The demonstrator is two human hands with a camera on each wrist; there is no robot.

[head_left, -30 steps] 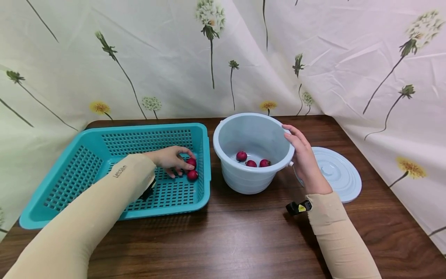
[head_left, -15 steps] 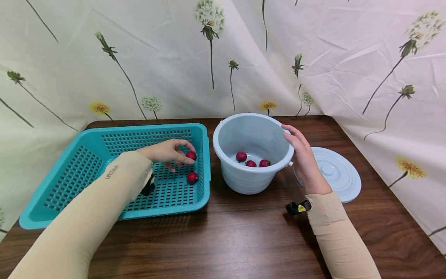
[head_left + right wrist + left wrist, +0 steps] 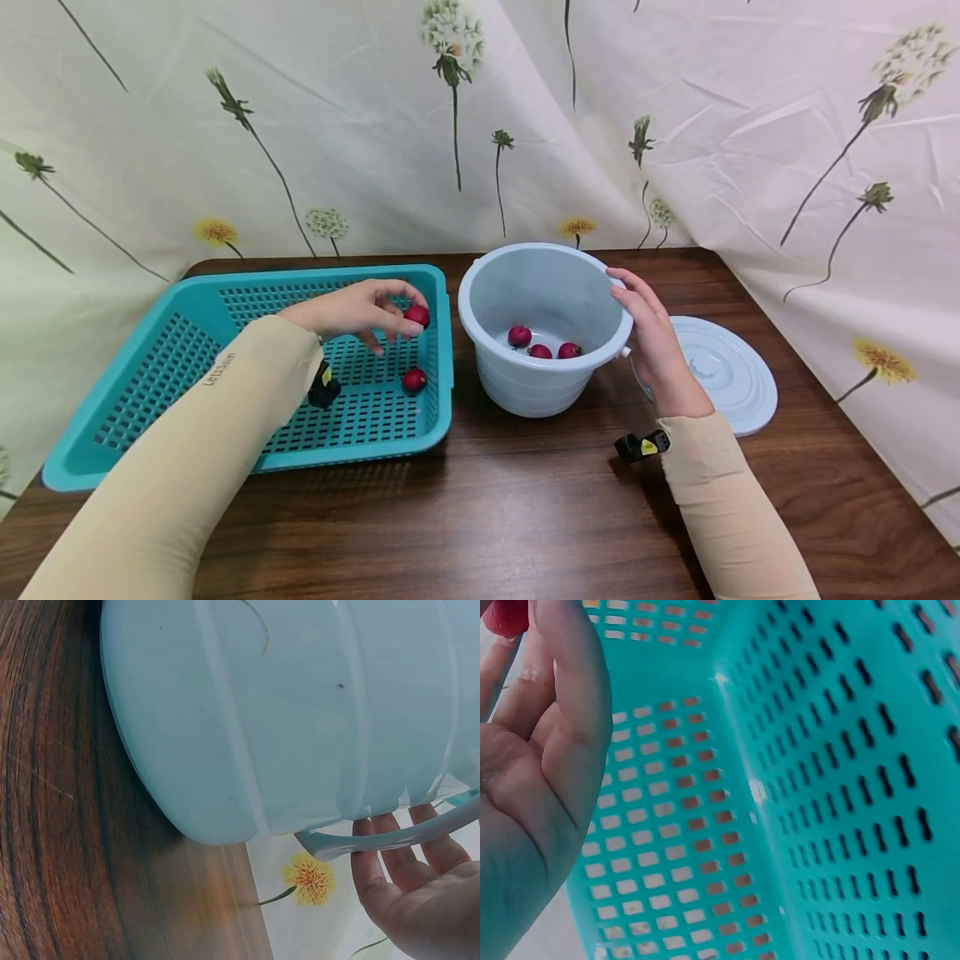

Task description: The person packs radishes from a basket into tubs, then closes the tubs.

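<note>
My left hand (image 3: 358, 310) pinches a small crimson radish (image 3: 417, 317) between thumb and fingers, over the right end of the teal basket (image 3: 441, 408). Only the lower part of that radish (image 3: 507, 618) shows at the top left of the left wrist view. A second radish (image 3: 413, 381) lies on the basket floor below the hand. My right hand (image 3: 662, 358) holds the light blue bucket (image 3: 534, 387) at its right rim. In the right wrist view its fingers (image 3: 367, 877) reach behind the bucket's handle (image 3: 390, 838) to the wall. Three radishes (image 3: 540, 352) lie inside the bucket.
A round light blue lid (image 3: 723, 375) lies on the dark wooden table (image 3: 495, 517), right of the bucket and behind the right wrist. The basket stands close to the bucket's left side. A flower-patterned cloth (image 3: 360, 142) hangs behind the table.
My left hand has lifted the radish off the basket floor, rising away from the other radish and slightly toward the basket's right wall. The right hand and bucket stay in place.
</note>
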